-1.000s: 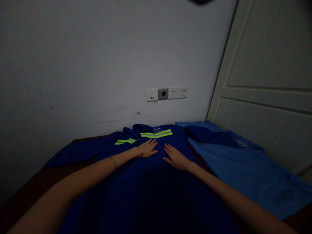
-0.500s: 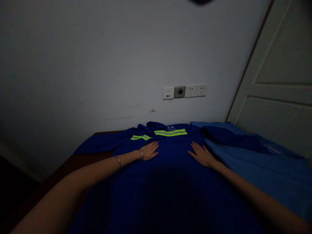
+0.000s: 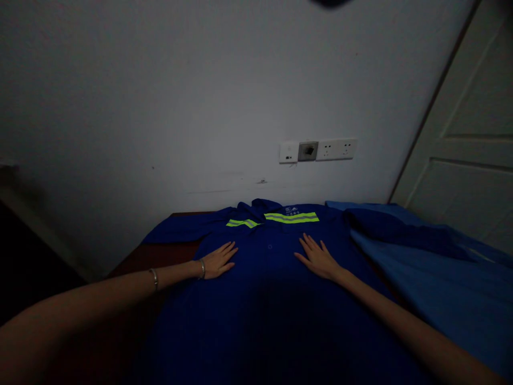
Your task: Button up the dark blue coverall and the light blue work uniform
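A dark blue work jacket lies spread out, its collar toward the wall and its sleeves out to both sides. Across its chest run yellow-green reflective strips, with white printing above the right one. My left hand rests flat on the left front of the jacket, fingers stretched out, a bracelet at the wrist. On the other side of the button line, my right hand also lies flat on the cloth with spread fingers. The lower part of the jacket is lost in shadow.
Under the jacket is a dark reddish surface. A lighter blue cloth lies to the right, partly beneath the right sleeve. Behind stands a pale wall with a row of sockets. A panelled door is at the right.
My left hand has slid left and slightly toward me over the jacket, and a button now shows between the hands. The right hand stays flat on the cloth. The view has turned slightly left.
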The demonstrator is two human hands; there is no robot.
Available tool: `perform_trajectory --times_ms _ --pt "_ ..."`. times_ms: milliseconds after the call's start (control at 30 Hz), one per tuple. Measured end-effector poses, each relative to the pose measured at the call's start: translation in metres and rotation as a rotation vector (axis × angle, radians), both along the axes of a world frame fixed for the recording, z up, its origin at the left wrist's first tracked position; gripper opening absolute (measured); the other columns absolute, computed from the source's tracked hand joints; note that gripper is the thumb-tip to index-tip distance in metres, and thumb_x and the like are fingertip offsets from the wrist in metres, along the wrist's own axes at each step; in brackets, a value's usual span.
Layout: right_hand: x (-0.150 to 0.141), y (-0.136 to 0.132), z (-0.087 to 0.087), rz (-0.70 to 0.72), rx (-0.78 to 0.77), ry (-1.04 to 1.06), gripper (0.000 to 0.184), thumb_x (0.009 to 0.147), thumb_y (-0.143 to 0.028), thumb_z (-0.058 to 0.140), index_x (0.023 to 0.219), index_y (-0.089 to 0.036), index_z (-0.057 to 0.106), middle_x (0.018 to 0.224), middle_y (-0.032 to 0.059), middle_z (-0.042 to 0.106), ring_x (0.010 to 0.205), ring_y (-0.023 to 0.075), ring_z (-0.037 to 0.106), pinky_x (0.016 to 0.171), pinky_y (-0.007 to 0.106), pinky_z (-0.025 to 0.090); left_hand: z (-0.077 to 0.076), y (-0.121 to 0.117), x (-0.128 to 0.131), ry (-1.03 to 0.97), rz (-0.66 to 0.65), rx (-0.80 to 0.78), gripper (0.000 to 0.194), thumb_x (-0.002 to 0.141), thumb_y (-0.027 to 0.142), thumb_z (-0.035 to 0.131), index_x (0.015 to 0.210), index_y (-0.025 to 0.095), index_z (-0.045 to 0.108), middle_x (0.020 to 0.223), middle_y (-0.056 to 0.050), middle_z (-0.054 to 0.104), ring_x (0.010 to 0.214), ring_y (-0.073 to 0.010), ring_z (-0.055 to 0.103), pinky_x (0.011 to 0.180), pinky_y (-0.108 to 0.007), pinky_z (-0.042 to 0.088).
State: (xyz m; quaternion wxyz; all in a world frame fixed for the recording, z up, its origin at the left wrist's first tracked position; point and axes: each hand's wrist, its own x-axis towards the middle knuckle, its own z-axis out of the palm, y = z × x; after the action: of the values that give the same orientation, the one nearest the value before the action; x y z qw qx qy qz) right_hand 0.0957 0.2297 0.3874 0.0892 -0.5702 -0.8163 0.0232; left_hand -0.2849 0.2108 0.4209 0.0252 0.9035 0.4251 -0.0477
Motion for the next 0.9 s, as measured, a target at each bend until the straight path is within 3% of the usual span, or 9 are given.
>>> perform_trajectory --times_ms 200,433,633,700,800,900 --pt "0.026 0.027 -0.008 -0.118 -0.021 -0.038 0.074 0.082 -0.062 0.015 0.138 -0.015 0.025 0.144 0.0123 0.018 0.133 0.0256 0.013 0.105 0.051 0.009 -0.009 -0.015 -0.012 -0.012 0.055 0.026 0.056 0.091 0.044 0.021 0.14 0.018 0.013 0.146 -0.011 0.006 0.134 -0.0226 0.005 0.108 -0.04 0.014" --pt "0.034 0.021 -0.012 -0.085 -0.007 -0.053 0.073 0.081 -0.064 0.015 0.138 -0.019 0.024 0.145 0.0092 0.017 0.133 0.0255 0.013 0.105 0.05 0.01 -0.004 -0.035 -0.003 -0.033 0.081 0.006 0.056 0.09 0.045 0.02 0.14 0.019 0.012 0.146 -0.01 0.006 0.134 -0.0245 0.006 0.107 -0.042 0.015" --pt "0.034 0.018 -0.008 -0.072 -0.028 -0.07 0.074 0.081 -0.064 0.013 0.138 -0.018 0.024 0.145 0.0096 0.016 0.133 0.0253 0.013 0.105 0.051 0.012 -0.01 -0.046 0.001 -0.039 0.113 0.001 0.057 0.09 0.047 0.019 0.14 0.021 0.011 0.147 -0.01 0.007 0.133 -0.0261 0.008 0.106 -0.044 0.017" --pt "0.034 0.018 -0.007 -0.072 -0.043 -0.067 0.075 0.081 -0.064 0.014 0.138 -0.017 0.025 0.145 0.01 0.017 0.133 0.0263 0.013 0.104 0.052 0.013 -0.007 -0.046 0.006 -0.029 0.125 0.033 0.057 0.089 0.048 0.021 0.139 0.019 0.017 0.146 -0.011 0.013 0.132 -0.0274 0.014 0.104 -0.044 0.021" --pt "0.033 0.02 0.001 -0.057 -0.053 -0.06 0.076 0.08 -0.066 0.016 0.136 -0.017 0.031 0.143 0.0119 0.023 0.131 0.0301 0.019 0.102 0.054 0.016 0.006 -0.037 0.015 -0.004 0.128 0.103 0.049 0.089 0.044 0.024 0.127 0.017 0.039 0.133 -0.013 0.038 0.12 -0.0263 0.036 0.096 -0.04 0.034" --pt "0.032 0.034 0.021 -0.028 -0.037 -0.032 0.071 0.082 -0.063 0.016 0.127 -0.016 0.044 0.127 0.0155 0.047 0.117 0.0311 0.042 0.096 0.051 0.029 0.029 -0.008 0.02 0.048 0.064 0.1 0.037 0.089 0.036 0.026 0.099 0.019 0.057 0.099 -0.007 0.059 0.092 -0.0195 0.054 0.08 -0.031 0.044"
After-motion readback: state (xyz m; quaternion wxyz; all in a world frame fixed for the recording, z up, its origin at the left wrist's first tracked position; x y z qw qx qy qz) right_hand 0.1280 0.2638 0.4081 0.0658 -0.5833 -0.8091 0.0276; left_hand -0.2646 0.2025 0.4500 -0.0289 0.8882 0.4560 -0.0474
